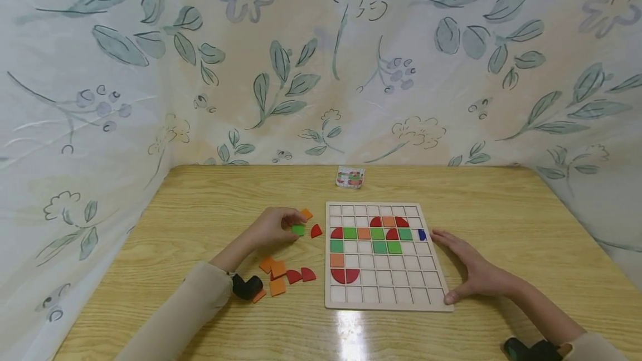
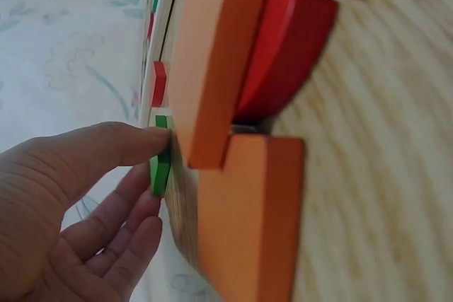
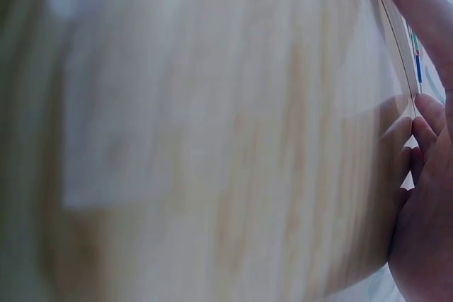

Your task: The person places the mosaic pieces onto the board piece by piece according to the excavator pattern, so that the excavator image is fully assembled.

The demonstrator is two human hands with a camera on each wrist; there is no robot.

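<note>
My left hand [image 1: 275, 228] is left of the grid board, its thumb and fingers pinching a green square tile [image 1: 298, 230] low over the table. In the left wrist view the thumb meets one edge of that green tile [image 2: 161, 164], with the fingers behind it. Against the right edge of the wooden grid board [image 1: 388, 310] rests my right hand [image 1: 473, 269], fingers spread and thumb at the near corner. Red, orange and green pieces and one small blue piece [image 1: 422, 234] fill some of the board's squares.
Orange squares [image 1: 277, 287] and red quarter-circles [image 1: 308, 274] lie loose beside my left wrist. Farther up are a red quarter-circle [image 1: 316, 231] and an orange tile [image 1: 306, 214]. A small printed card [image 1: 350, 177] lies behind the board, near the flowered cloth [image 1: 321, 71].
</note>
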